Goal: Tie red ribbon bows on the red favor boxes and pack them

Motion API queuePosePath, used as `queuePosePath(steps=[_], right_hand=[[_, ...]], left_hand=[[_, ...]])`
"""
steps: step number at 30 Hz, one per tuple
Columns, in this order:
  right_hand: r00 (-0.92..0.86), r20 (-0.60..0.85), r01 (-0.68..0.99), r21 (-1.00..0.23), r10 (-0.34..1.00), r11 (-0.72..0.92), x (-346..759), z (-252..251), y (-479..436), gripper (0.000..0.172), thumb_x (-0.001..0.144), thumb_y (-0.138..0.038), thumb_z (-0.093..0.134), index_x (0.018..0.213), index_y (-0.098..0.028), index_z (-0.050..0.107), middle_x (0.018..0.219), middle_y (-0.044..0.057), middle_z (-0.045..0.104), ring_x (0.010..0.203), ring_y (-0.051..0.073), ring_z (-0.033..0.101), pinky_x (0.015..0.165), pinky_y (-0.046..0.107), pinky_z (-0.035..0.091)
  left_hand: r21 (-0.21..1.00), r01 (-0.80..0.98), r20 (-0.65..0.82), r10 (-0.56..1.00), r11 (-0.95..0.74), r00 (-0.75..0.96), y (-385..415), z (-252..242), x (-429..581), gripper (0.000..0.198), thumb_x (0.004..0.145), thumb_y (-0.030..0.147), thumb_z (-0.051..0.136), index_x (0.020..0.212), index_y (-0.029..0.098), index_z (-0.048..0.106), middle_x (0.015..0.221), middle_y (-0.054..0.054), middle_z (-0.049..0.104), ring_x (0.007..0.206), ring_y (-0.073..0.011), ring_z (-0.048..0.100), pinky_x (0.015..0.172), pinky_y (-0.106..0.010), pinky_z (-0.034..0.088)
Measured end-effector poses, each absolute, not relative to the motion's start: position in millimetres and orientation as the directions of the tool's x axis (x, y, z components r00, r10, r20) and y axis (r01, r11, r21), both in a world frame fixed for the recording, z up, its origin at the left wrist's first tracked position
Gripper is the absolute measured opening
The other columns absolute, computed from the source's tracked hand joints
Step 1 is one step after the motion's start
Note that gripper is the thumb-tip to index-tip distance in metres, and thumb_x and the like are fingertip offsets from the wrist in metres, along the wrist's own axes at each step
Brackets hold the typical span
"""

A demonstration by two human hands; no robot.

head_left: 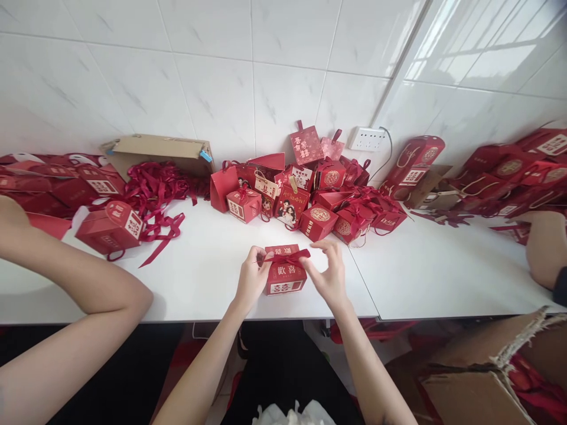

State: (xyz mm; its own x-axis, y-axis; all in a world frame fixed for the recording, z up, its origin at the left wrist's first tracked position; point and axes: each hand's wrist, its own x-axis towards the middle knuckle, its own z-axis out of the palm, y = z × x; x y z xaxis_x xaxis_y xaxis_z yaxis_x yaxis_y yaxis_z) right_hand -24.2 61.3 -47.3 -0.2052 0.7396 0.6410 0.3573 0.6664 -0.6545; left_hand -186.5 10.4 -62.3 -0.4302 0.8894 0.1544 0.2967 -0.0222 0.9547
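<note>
Your left hand [253, 276] and right hand [330, 274] flank a small red gift box [283, 282] on the white table [208, 277]. Each hand's fingers are closed on one end of the red ribbon [287, 257] across its top. Beyond your fingertips lies a heap of red boxes [319, 206]. Another person's forearm [88, 289] rests well off your left hand.

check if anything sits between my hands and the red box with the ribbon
Nothing visible does. The left hand and right hand are at the red box, each pinching an end of the ribbon on its top.
</note>
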Motion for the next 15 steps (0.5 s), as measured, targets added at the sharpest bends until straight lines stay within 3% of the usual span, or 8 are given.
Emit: queuePosePath(steps=[3,5,7,10,13,15], right_hand=[[-0.457,0.689,0.396,-0.408,0.562,0.823,-41,-40,52,0.026,0.079,-0.031,0.065,0.102,-0.02,0.058,0.097,0.008,0.059,0.092,0.023,0.054,0.08,0.039,0.041],[-0.526,0.674,0.421,-0.324,0.519,0.847,-52,-44,50,0.018,0.082,-0.023,0.06,0.1,-0.019,0.059,0.09,0.006,0.063,0.085,0.021,0.055,0.077,0.038,0.04],[-0.5,0.714,0.429,-0.287,0.49,0.857,-59,-53,49,0.009,0.086,-0.015,0.053,0.092,-0.019,0.06,0.081,0.004,0.064,0.078,0.019,0.056,0.074,0.036,0.04],[-0.446,0.825,0.335,-0.205,0.346,0.92,-55,-67,49,0.015,0.087,-0.009,0.049,0.09,-0.019,0.059,0.081,0.004,0.065,0.08,0.017,0.057,0.076,0.034,0.043],[-0.452,0.867,0.231,-0.112,0.209,0.966,-45,-77,48,0.022,0.085,-0.005,0.05,0.098,-0.02,0.058,0.086,0.004,0.065,0.085,0.016,0.058,0.078,0.034,0.045],[-0.446,0.873,0.23,-0.101,0.198,0.968,-41,-79,47,0.023,0.084,-0.004,0.051,0.099,-0.02,0.059,0.087,0.005,0.065,0.085,0.016,0.058,0.076,0.033,0.045]], left_hand=[[0.956,0.289,0.177,0.891,-0.054,-0.419,12,-62,-188,0.015,0.083,0.035,0.049,0.079,0.021,0.046,0.076,0.001,0.057,0.07,-0.0134,0.058,0.063,-0.024,0.046],[0.948,0.312,0.197,0.892,-0.067,-0.406,13,-62,-189,0.01,0.083,0.031,0.05,0.081,0.021,0.048,0.078,0.001,0.059,0.074,-0.0137,0.059,0.067,-0.025,0.046],[0.935,0.352,0.201,0.894,-0.053,-0.401,13,-62,-190,0.008,0.084,0.029,0.049,0.082,0.021,0.049,0.077,0.001,0.059,0.073,-0.0141,0.058,0.067,-0.026,0.046],[0.864,0.502,0.266,0.885,-0.043,-0.383,13,-61,-192,0.008,0.085,0.026,0.047,0.082,0.021,0.052,0.076,0.0,0.058,0.071,-0.0155,0.055,0.067,-0.029,0.045],[0.729,0.674,0.412,0.861,-0.117,-0.296,14,-56,-193,0.012,0.083,0.017,0.046,0.083,0.021,0.057,0.083,-0.003,0.056,0.082,-0.018,0.054,0.077,-0.033,0.045],[0.685,0.703,0.454,0.868,-0.194,-0.203,17,-51,-193,0.02,0.082,0.012,0.043,0.084,0.022,0.061,0.092,-0.004,0.055,0.093,-0.0184,0.053,0.086,-0.034,0.043]])
